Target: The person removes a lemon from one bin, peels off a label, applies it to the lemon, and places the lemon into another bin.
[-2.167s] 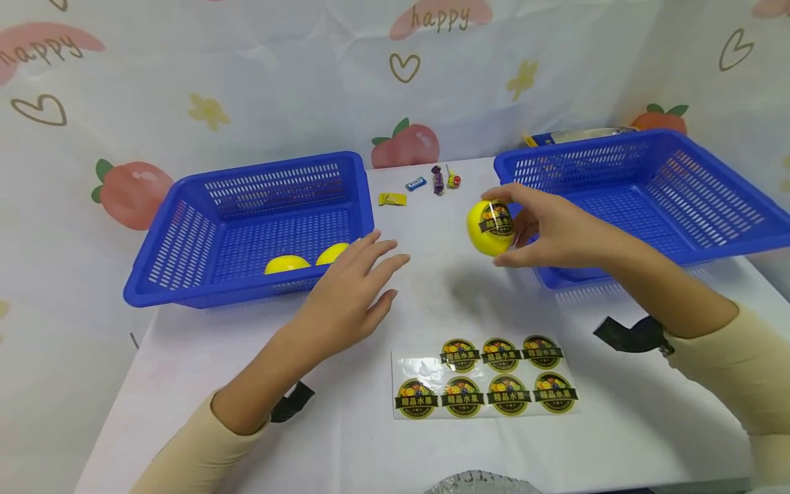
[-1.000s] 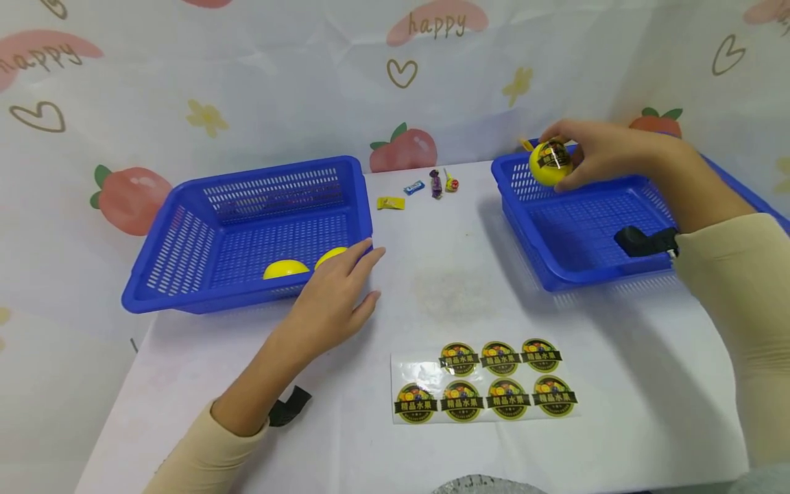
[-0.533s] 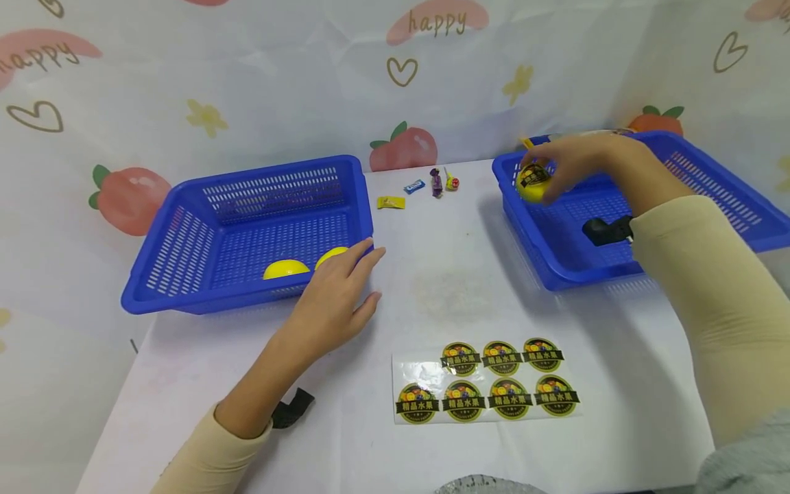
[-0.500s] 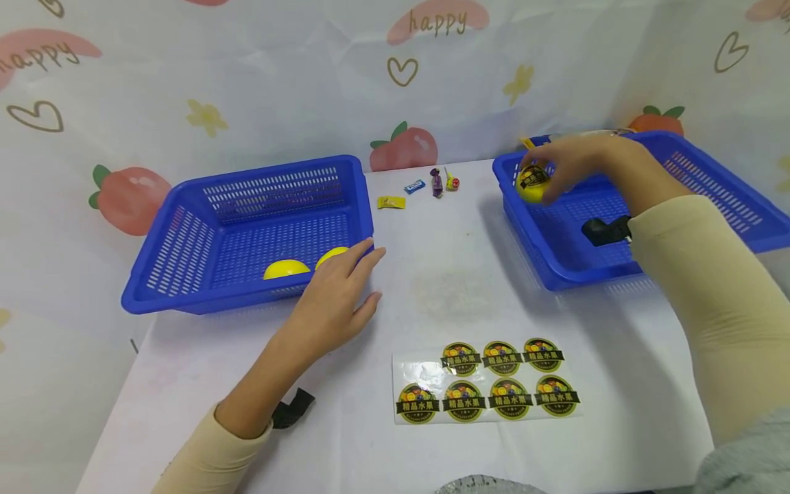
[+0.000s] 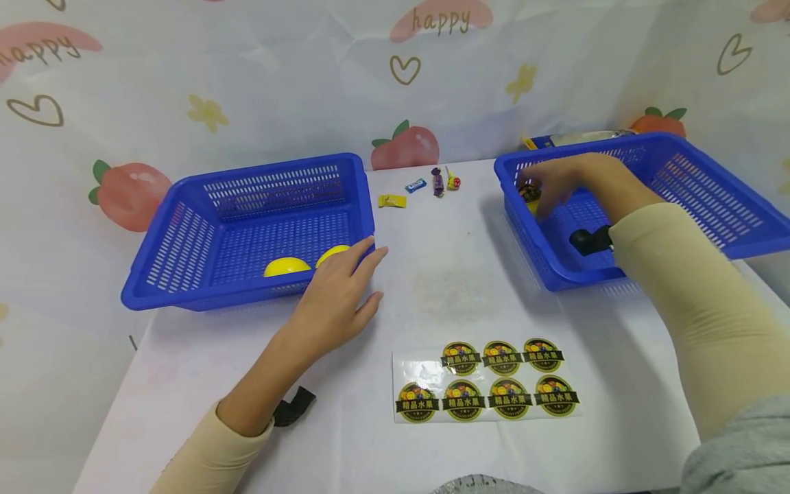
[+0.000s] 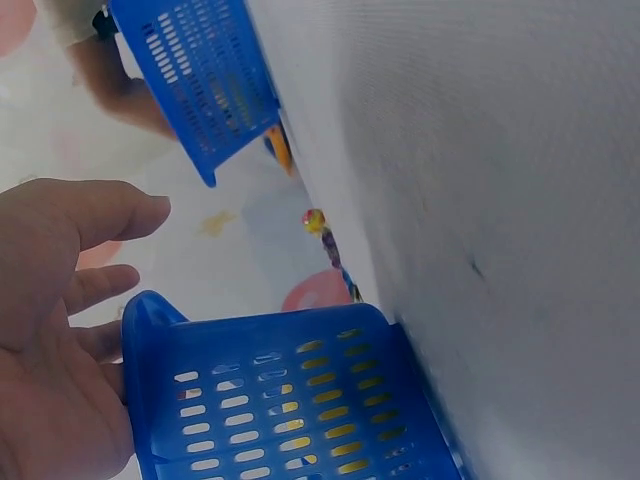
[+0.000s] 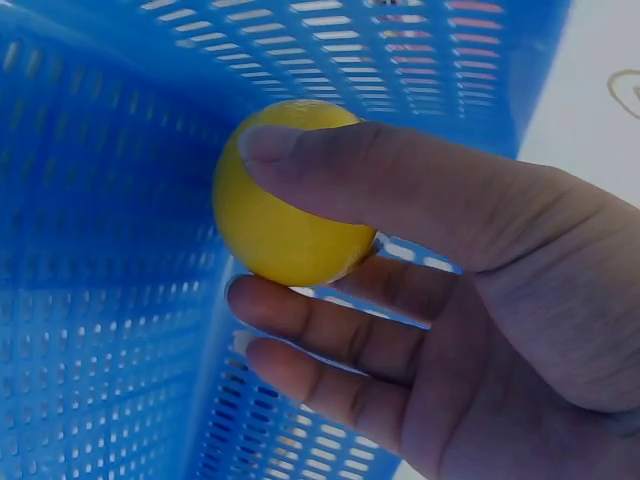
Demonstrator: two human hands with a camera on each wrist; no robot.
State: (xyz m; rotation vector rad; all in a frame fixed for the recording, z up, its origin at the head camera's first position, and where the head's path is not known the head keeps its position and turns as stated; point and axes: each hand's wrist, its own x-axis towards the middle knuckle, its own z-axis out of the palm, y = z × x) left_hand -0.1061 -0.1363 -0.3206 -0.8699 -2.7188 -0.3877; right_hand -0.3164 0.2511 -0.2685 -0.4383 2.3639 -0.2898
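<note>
In the right blue basket [image 5: 529,239], near its back left corner, my right hand [image 5: 570,178] holds a yellow lemon [image 7: 295,235] with a dark round sticker [image 5: 528,192]. The right wrist view shows the thumb across the lemon, fingers curled beneath it, and the basket's slotted walls close by. My left hand [image 5: 330,302] lies at the front right corner of the left blue basket [image 5: 204,299], its fingers loosely spread and holding nothing. Two more lemons [image 5: 287,266] sit inside that basket, partly hidden by its front rim and my left hand.
A sheet of round fruit stickers [image 5: 426,370] lies at the front of the white table. Between the baskets toward the back are a yellow candy [image 5: 391,201], a blue candy [image 5: 416,186], a purple candy [image 5: 437,182] and a lollipop [image 5: 453,181]. A package [image 5: 589,138] stands behind the right basket.
My right hand has carried the stickered lemon from above the table to the right, then down into the right basket. The left hand has shifted slightly left and stayed at the basket corner.
</note>
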